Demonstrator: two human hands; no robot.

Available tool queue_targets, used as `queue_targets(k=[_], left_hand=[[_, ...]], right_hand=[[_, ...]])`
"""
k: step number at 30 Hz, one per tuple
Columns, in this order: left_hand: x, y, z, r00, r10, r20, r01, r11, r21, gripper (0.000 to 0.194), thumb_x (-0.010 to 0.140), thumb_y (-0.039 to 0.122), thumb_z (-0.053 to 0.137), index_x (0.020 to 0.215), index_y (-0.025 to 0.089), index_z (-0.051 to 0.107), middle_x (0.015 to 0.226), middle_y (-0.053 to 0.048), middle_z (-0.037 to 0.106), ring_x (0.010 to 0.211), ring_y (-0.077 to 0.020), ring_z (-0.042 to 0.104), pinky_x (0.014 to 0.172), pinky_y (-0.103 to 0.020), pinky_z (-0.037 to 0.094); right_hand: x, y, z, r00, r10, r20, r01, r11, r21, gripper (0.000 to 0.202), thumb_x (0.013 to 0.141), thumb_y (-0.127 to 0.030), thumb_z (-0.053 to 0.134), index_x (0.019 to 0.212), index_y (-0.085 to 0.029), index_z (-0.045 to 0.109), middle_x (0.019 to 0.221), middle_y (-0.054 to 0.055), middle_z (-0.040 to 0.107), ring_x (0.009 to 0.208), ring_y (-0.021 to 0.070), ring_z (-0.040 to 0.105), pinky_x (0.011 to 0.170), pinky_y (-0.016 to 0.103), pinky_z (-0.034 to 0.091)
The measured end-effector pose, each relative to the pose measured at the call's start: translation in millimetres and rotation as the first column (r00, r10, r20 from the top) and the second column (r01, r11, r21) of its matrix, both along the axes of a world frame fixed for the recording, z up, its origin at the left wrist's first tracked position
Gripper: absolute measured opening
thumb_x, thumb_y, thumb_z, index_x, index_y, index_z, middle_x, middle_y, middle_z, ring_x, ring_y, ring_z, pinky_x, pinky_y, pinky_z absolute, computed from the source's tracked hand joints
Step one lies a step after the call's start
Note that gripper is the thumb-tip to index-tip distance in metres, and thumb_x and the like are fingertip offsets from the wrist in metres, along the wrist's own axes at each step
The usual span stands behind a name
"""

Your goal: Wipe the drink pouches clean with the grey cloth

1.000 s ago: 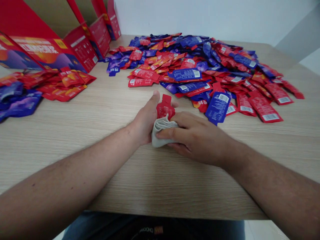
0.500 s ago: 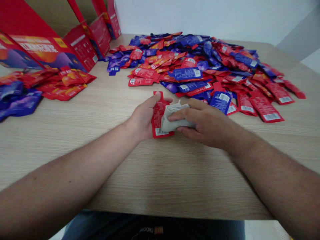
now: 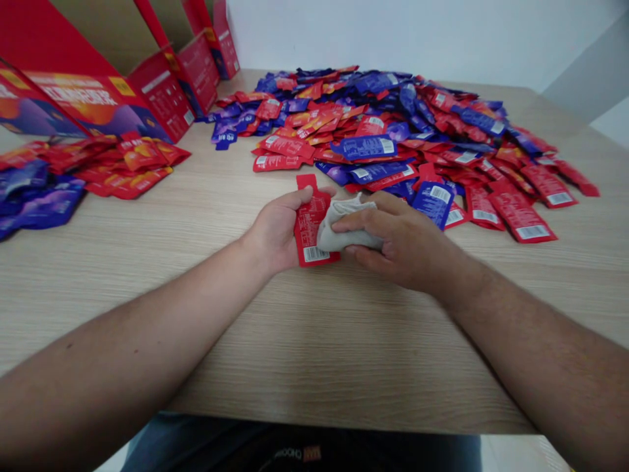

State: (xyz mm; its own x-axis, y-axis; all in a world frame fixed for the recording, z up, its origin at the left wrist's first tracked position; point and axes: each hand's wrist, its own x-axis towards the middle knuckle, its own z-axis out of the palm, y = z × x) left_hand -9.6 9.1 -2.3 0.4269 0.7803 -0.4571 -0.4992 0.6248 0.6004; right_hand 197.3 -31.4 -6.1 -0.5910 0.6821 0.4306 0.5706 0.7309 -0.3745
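Note:
My left hand [image 3: 279, 229] holds a red sachet [image 3: 309, 226] upright, its thumb on the upper part and its other fingers behind. The sachet's printed back with a barcode faces me. A bunched whitish cloth [image 3: 346, 226] is gripped in my right hand [image 3: 400, 242] and lies against the right side of the sachet, covering part of it. Beyond my hands a large heap of red and blue sachets [image 3: 368, 145] spreads over the table.
On the left lies a smaller pile of red and blue sachets [image 3: 122, 164]. Behind it stand open red cardboard boxes [image 3: 98, 98]. The wooden table [image 3: 314, 354] ends near my lap, and a pale wall [image 3: 417, 36] rises behind.
The sachet and my left hand have shifted slightly left and up. My right hand still grips the cloth against the sachet, in nearly the same place.

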Motion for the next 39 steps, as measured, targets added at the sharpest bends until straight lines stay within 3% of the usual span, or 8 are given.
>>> queue_targets(k=[3, 9, 15, 21, 25, 30, 35, 39], left_hand=[[4, -7, -4.6, 0.996, -0.081, 0.048, 0.080, 0.997, 0.006, 0.034, 0.107, 0.034, 0.044, 0.109, 0.016, 0.073, 0.089, -0.009, 0.079, 0.075, -0.0238, 0.078, 0.066, -0.035, 0.063], [11, -21, -2.0, 0.985, -0.172, -0.028, 0.172, 0.985, -0.017, 0.048, 0.110, 0.053, 0.040, 0.123, 0.018, 0.071, 0.086, -0.010, 0.079, 0.066, -0.0249, 0.074, 0.063, -0.041, 0.064], [10, -25, 0.5, 0.983, -0.185, -0.009, 0.185, 0.982, 0.034, 0.069, 0.107, 0.071, 0.033, 0.123, 0.017, 0.074, 0.082, -0.011, 0.078, 0.065, -0.0247, 0.074, 0.058, -0.034, 0.060], [-1, -18, -3.4, 0.965, -0.262, -0.002, 0.262, 0.965, 0.035, 0.068, 0.105, 0.070, 0.036, 0.123, 0.015, 0.071, 0.091, -0.015, 0.079, 0.067, -0.0261, 0.073, 0.060, -0.037, 0.060], [-5, -15, 2.8, 0.981, -0.193, -0.005, 0.193, 0.981, -0.012, 0.054, 0.102, 0.051, 0.038, 0.126, 0.014, 0.070, 0.089, -0.013, 0.076, 0.064, -0.0239, 0.069, 0.055, -0.035, 0.055], [-2, -14, 8.7, 0.995, -0.067, -0.075, 0.065, 0.998, -0.020, 0.033, 0.090, 0.036, 0.052, 0.109, 0.017, 0.071, 0.079, -0.006, 0.068, 0.058, -0.0182, 0.062, 0.050, -0.029, 0.049], [4, -15, 4.6, 0.991, 0.030, -0.133, -0.017, 0.995, 0.093, 0.019, 0.091, 0.038, 0.074, 0.094, 0.019, 0.070, 0.072, -0.001, 0.065, 0.056, -0.0133, 0.059, 0.051, -0.024, 0.048], [8, -15, 0.2, 0.976, 0.125, -0.181, -0.082, 0.970, 0.230, 0.025, 0.093, 0.031, 0.078, 0.077, 0.019, 0.063, 0.067, 0.001, 0.063, 0.055, -0.0112, 0.059, 0.056, -0.023, 0.051]], right_hand=[[-6, -3, -0.7, 0.999, 0.037, 0.014, -0.037, 0.999, 0.006, 0.030, 0.094, -0.021, 0.068, 0.122, -0.026, 0.077, 0.123, 0.012, 0.068, 0.116, 0.0294, 0.068, 0.097, 0.045, 0.059], [-2, 0, 4.2, 0.973, -0.217, -0.074, 0.223, 0.970, 0.091, 0.038, 0.093, -0.026, 0.069, 0.131, -0.023, 0.075, 0.108, 0.011, 0.069, 0.100, 0.0288, 0.069, 0.089, 0.045, 0.059], [-9, -10, 9.7, 1.000, -0.020, 0.023, 0.020, 1.000, 0.016, 0.028, 0.094, -0.025, 0.069, 0.121, -0.028, 0.078, 0.113, 0.009, 0.068, 0.105, 0.0288, 0.069, 0.091, 0.044, 0.059], [4, 6, 1.9, 0.952, -0.302, -0.052, 0.306, 0.942, 0.136, 0.036, 0.093, -0.027, 0.070, 0.129, -0.027, 0.073, 0.115, 0.010, 0.074, 0.108, 0.0337, 0.069, 0.095, 0.054, 0.059], [13, 14, 0.1, 0.935, -0.339, -0.103, 0.352, 0.922, 0.159, 0.034, 0.093, -0.029, 0.071, 0.127, -0.029, 0.073, 0.117, 0.010, 0.076, 0.109, 0.0352, 0.070, 0.093, 0.056, 0.059], [12, 12, 2.7, 0.935, -0.332, -0.122, 0.348, 0.927, 0.143, 0.034, 0.091, -0.026, 0.072, 0.124, -0.026, 0.074, 0.117, 0.010, 0.078, 0.110, 0.0352, 0.072, 0.094, 0.056, 0.059], [15, 11, 5.9, 0.918, -0.365, -0.157, 0.383, 0.918, 0.101, 0.034, 0.091, -0.027, 0.073, 0.125, -0.028, 0.073, 0.124, 0.009, 0.077, 0.116, 0.0361, 0.072, 0.098, 0.057, 0.059], [15, 7, 12.9, 0.902, -0.381, -0.204, 0.405, 0.909, 0.097, 0.033, 0.091, -0.026, 0.074, 0.124, -0.030, 0.073, 0.125, 0.009, 0.078, 0.118, 0.0354, 0.072, 0.101, 0.058, 0.059]])
